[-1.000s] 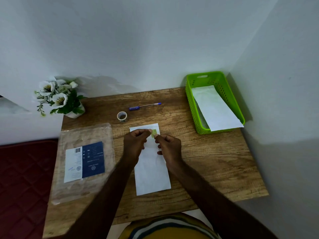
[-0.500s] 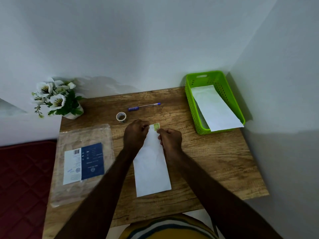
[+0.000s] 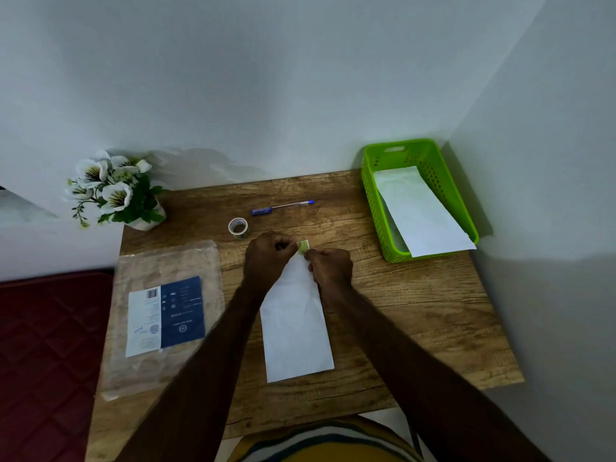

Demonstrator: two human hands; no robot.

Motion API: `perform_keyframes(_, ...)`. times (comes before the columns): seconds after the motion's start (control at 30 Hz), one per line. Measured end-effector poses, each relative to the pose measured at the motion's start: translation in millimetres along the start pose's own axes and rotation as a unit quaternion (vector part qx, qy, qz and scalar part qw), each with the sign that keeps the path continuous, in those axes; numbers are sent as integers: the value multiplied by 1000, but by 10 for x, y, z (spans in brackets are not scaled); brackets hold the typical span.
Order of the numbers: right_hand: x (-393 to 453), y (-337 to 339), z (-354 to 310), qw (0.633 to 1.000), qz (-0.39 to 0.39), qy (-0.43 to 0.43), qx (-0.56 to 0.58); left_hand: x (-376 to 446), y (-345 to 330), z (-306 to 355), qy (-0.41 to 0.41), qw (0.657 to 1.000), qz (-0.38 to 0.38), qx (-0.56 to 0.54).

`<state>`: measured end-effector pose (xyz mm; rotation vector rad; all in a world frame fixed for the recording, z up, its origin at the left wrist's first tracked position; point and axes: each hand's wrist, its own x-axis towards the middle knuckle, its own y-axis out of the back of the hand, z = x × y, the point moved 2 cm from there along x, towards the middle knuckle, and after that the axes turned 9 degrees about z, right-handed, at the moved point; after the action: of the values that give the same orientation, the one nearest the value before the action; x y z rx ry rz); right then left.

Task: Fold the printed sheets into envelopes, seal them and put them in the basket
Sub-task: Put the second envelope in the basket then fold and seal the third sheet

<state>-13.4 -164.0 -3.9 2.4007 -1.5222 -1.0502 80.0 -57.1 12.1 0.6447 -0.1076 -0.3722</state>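
A wooden worktop (image 3: 416, 315) is standing in a pale-walled corner. A white envelope (image 3: 295, 328) is lying at its middle. At the envelope's far end, the left hand (image 3: 266, 258) and right hand (image 3: 330, 266) are both pinching a small greenish piece of tape (image 3: 304, 247) with curled fingers. Another envelope (image 3: 420, 211) is leaning in the green basket (image 3: 373, 195).

The only print sits on the white and dark blue label (image 3: 165, 316) inside the clear plastic packet (image 3: 163, 315) lying on the table (image 3: 416, 311). It carries a barcode (image 3: 152, 293) at its far left corner and small lines of text and round marks, all too small and blurred to read.
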Motion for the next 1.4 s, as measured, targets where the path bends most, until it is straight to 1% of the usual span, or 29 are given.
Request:
perform_keyframes(0.13, 16, -8, -6, 1000, 4, 4, -20, -1, -19, -3, -15, 1000, 8, 12)
perform_keyframes(0.37, 26, -10, -27, 999, 2, 11, -37, 26, -63, -2, -12, 999, 15, 38)
perform_keyframes(0.47, 20, -13, -41, 999, 1, 9, -44, 30, -73, -5, -8, 999, 14, 37)
perform_keyframes(0.7, 10, -13, -60, 999, 5, -5, -52, 10, -57, -6, -27, 999, 19, 34)
perform_keyframes(1.0, -4, 9, -100, 998, 3, -15, -62, 19, -64, 23, -19, 999, 15, 41)
perform_keyframes(1.4, 2, 22, -116, 994, -1, 15, -109, 51, -64, 42, 4, 999, 5, 33)
